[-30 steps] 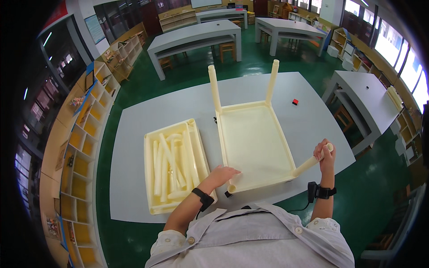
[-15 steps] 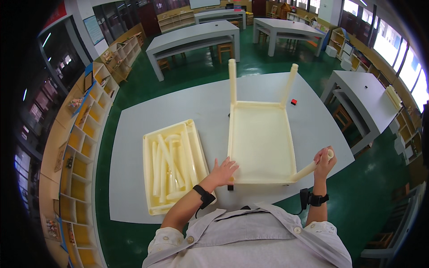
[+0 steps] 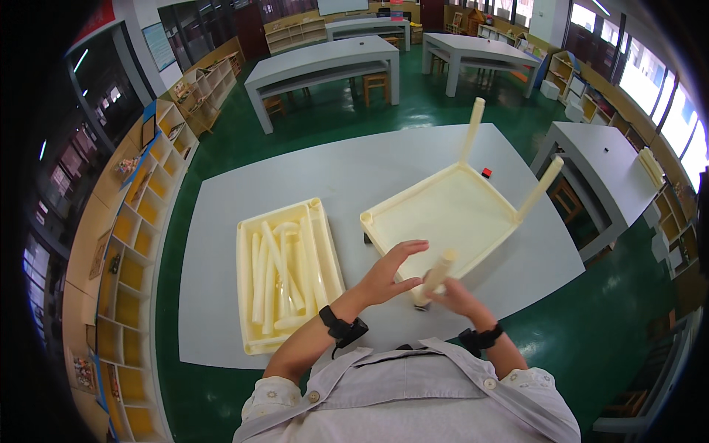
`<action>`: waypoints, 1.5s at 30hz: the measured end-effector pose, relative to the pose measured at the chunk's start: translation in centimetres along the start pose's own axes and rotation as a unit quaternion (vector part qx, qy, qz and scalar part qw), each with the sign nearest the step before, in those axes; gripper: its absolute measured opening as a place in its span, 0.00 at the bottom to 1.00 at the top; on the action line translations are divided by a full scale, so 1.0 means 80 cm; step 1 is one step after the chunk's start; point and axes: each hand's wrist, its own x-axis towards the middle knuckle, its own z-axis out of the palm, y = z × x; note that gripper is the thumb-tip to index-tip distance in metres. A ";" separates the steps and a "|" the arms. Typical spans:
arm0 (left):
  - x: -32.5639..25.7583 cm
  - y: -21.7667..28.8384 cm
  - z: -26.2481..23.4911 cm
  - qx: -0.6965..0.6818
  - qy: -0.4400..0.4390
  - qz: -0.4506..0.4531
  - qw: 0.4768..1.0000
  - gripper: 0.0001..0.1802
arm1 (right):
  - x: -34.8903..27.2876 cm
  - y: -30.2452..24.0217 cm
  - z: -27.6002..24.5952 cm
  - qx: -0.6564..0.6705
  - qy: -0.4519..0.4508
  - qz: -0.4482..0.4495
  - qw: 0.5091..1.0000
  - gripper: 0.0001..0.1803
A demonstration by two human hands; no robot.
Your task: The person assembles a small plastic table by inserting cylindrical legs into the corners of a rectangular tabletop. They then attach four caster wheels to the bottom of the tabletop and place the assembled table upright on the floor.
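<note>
A cream plastic tray-like panel (image 3: 450, 208) with raised rims lies turned at an angle on the grey table (image 3: 325, 159). Round cream tubes stand up from its far corner (image 3: 473, 133), right corner (image 3: 541, 189) and near corner (image 3: 442, 270). The left corner carries no tube. My right hand (image 3: 455, 297), slightly blurred, is closed round the lower part of the near tube. Beside that tube, my left hand (image 3: 390, 275) has its thumb and fingers apart, over the panel's near edge. Whether its fingertips touch the tube is unclear.
Left of the panel sits a cream tray (image 3: 242, 288) holding several loose tubes (image 3: 279, 269) and other cream parts. A small red-and-black block (image 3: 486, 173) lies beyond the panel. Low shelving (image 3: 136, 273) lines the left side; another grey table (image 3: 598, 159) stands right.
The panel has turned clockwise, bringing the held tube from the right to in front of me. My right hand moved left with it; my left hand moved slightly right, off the panel's corner.
</note>
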 end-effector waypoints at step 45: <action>-0.064 0.024 -0.076 -0.206 0.050 -0.146 0.966 0.17 | 0.031 0.095 0.046 -0.441 -0.035 -0.034 0.896 0.31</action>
